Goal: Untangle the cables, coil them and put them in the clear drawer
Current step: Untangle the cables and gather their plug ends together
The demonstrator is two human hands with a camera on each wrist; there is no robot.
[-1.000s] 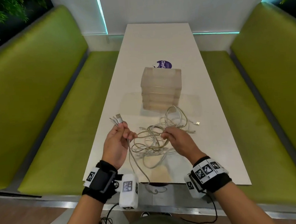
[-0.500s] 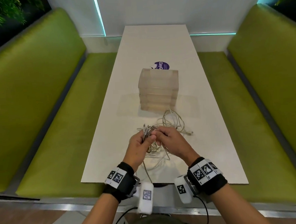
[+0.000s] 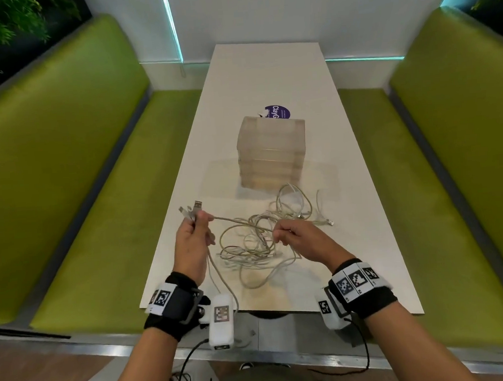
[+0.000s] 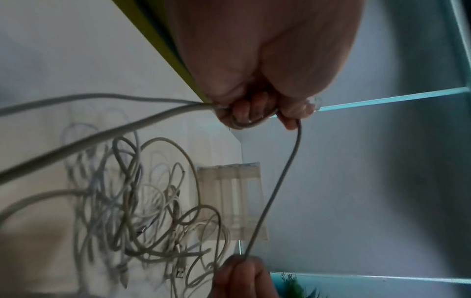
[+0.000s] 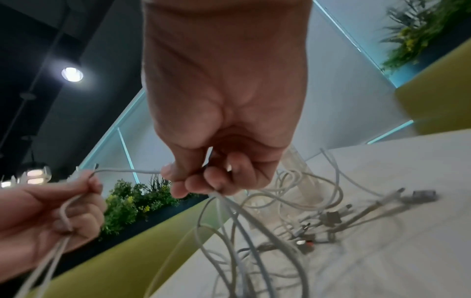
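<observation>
So the left hand (image 3: 192,241) is up off the table (image 3: 267,80), fingers curled around a little bunch of cable ends, with the plugs (image 3: 192,209) sticking out past the top of the fist. From the left wrist view you can see a cord looped through the curled fingers (image 4: 251,113) there. One thin cable (image 3: 240,222) runs pretty much straight from that fist over to the right hand (image 3: 298,237), which pinches it between thumb and fingertips, the rest of its fingers curled in too. Right wrist view shows a few more strands hanging down out of that same hand.

Below and between the two hands is the tangle of cables (image 3: 256,246), a loose whitish mess lying on the near half of the table, with loops reaching back toward the clear drawer unit (image 3: 271,150). A couple of loose plug ends (image 3: 328,222) lie off to the right of the pile. The drawer unit sits in the middle of the table, just behind the cables, all drawers look closed, and there's a purple sticker (image 3: 278,112) on the table right behind it. Green benches (image 3: 66,172) run down both sides.
</observation>
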